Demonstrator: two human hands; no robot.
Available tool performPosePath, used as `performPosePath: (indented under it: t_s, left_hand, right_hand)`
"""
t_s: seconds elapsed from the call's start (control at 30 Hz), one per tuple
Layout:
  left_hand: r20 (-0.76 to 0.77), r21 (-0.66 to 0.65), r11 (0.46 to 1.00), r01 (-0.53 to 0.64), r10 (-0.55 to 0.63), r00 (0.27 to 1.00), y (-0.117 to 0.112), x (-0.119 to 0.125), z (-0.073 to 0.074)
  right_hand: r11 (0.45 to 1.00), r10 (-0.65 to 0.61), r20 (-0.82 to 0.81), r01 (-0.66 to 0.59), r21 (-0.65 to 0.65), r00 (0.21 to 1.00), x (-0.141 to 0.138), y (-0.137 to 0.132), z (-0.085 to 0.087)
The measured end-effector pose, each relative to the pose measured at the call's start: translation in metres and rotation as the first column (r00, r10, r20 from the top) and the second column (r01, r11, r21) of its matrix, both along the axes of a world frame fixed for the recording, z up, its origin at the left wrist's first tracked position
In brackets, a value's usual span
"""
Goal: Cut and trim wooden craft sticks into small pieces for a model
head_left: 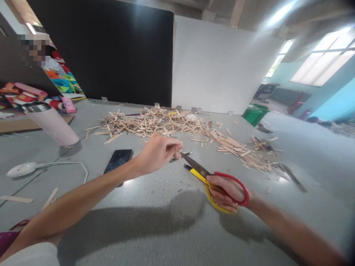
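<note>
My right hand (pixel 223 190) grips a pair of scissors (pixel 198 164) with one red and one yellow handle loop. Its dark blades point toward the fingertips of my left hand (pixel 161 151), which are pinched together. A tiny pale piece, possibly wood, shows just under those fingertips at the blade tips; I cannot make out its exact kind. On the table below the blades lies a yellow and black craft knife (pixel 191 169), partly hidden by the scissors. Beyond my hands spreads a pile of wooden sticks (pixel 155 123), many of them short pieces.
Left of my forearm lie a black phone (pixel 119 160) and a white device with a cable (pixel 23 170). A pink tumbler (pixel 54 125) stands behind them. Black (pixel 111 51) and white panels (pixel 219 66) border the far table edge, with a green bin (pixel 255 113) at right. A person is at far left.
</note>
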State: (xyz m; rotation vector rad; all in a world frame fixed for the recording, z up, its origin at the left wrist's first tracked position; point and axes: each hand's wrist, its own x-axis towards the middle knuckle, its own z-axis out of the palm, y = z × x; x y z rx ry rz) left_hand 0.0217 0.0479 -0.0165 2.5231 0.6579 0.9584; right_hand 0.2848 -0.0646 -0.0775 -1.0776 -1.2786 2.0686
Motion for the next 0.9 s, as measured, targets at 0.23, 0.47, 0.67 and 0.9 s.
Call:
performPosePath:
  t_s: [0.23,0.47,0.67,0.9]
  left_hand:
    - [-0.095,-0.008,0.999,0.033,-0.033,0.995,0.012,0.007,-0.01]
    - [-0.122,-0.199,0.973,0.12,-0.146,0.982,0.008,-0.006,0.009]
    - [-0.151,-0.404,0.896,0.184,-0.264,0.952,0.004,-0.019,0.025]
    - [-0.184,-0.378,0.884,0.274,-0.362,0.914,-0.001,-0.021,0.028]
  right_hand:
    - [0.84,-0.323,0.536,-0.024,0.542,0.78,-0.006,-0.013,0.012]
    - [0.961,-0.091,0.3,0.005,0.276,0.95,-0.013,-0.013,0.019]
    - [0.97,-0.067,0.229,0.01,0.242,0.971,-0.014,-0.028,0.014]
    - [0.982,-0.038,0.366,-0.034,0.187,0.93,-0.012,-0.033,0.027]
